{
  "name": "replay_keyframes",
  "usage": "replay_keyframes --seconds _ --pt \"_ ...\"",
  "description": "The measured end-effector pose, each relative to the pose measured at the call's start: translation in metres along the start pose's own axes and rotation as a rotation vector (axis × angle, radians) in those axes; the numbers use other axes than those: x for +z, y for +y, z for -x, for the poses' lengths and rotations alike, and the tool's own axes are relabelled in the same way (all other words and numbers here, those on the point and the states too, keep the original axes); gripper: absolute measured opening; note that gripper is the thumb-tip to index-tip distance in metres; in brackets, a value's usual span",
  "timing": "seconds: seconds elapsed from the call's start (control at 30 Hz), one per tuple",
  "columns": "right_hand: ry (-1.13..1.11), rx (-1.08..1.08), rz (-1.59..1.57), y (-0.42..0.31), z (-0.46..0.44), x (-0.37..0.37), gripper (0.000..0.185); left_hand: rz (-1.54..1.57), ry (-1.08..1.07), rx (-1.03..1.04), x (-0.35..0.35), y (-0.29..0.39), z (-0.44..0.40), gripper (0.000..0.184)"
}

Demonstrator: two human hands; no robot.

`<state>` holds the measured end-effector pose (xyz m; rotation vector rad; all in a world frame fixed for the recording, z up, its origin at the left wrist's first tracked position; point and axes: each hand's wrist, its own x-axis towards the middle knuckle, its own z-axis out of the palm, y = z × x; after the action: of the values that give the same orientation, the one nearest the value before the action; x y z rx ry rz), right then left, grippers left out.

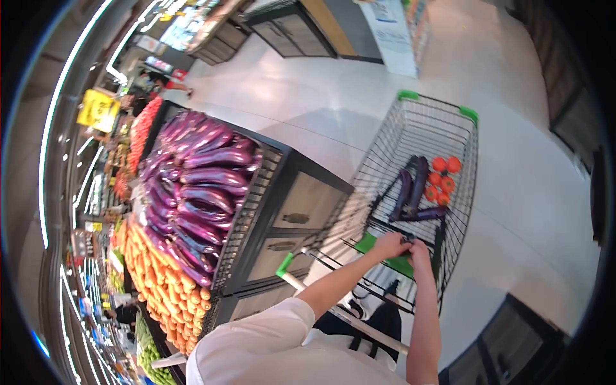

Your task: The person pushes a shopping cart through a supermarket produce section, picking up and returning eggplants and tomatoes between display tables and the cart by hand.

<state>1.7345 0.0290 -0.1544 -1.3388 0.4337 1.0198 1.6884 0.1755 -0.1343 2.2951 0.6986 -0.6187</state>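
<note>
My left hand [389,246] and my right hand [419,254] meet over the near end of a wire shopping cart [463,186]. Their fingers are closed together around something small and dark, too small to name. Below the hands is the cart's green child-seat panel [367,243]. Farther in, on the cart's floor, lie several long dark purple eggplants [418,181]. Beside them sits a group of several red tomatoes [447,185]. The cart's handle bar [359,323] runs under my forearms, and neither hand is on it.
A black produce stand to the left is heaped with eggplants [215,176] and carrots [160,282], its wooden cabinet doors [308,200] close to the cart. Green vegetables [151,359] lie beyond. A dark cabinet [513,340] stands at lower right, another counter [289,32] at the top.
</note>
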Motion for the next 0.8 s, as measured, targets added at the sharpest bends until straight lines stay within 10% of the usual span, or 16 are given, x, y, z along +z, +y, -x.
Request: replay_keyframes --seconds 0.07,0.27,0.47,0.8 --pt "-0.112 0.021 0.167 -0.033 0.031 0.016 0.057 0.025 0.024 0.047 -0.038 -0.012 0.021 0.054" --pt "-0.446 -1.044 0.866 -0.112 0.155 0.079 0.065 0.441 0.235 0.075 -0.150 -0.016 0.161 0.045" --pt "-0.624 -1.561 1.049 -0.153 0.203 0.144 0.066 0.972 0.352 0.042 -0.186 -0.001 0.292 0.038" --pt "-0.903 -1.527 0.735 -0.198 0.328 0.300 0.067 1.342 0.709 0.385 -0.220 -0.091 0.426 0.045"
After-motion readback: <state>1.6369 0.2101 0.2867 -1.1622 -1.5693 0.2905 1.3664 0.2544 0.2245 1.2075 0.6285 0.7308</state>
